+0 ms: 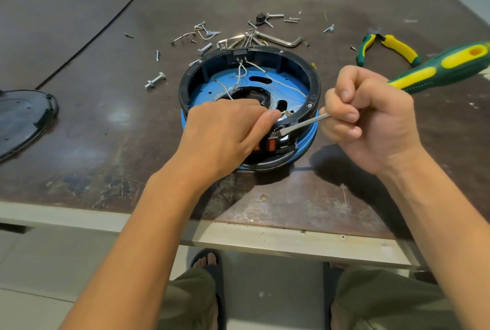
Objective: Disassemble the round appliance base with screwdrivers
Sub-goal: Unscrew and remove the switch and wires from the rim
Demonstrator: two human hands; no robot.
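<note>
Under the left hand [225, 130], near rim of round base [315, 85].

The base [315, 83] sits on the table [106, 122] before you. Behind it lie screws [206, 33] and a hex key [283, 41]; a bolt [155, 80] lies to its left. Pliers [392, 47] lie right of those, the lid [23, 120] far left (partly out of view). Your left hand [225, 130] rests on the near rim; the screwdriver [434, 69] in your right hand [371, 117] meets that rim from the right.
</note>
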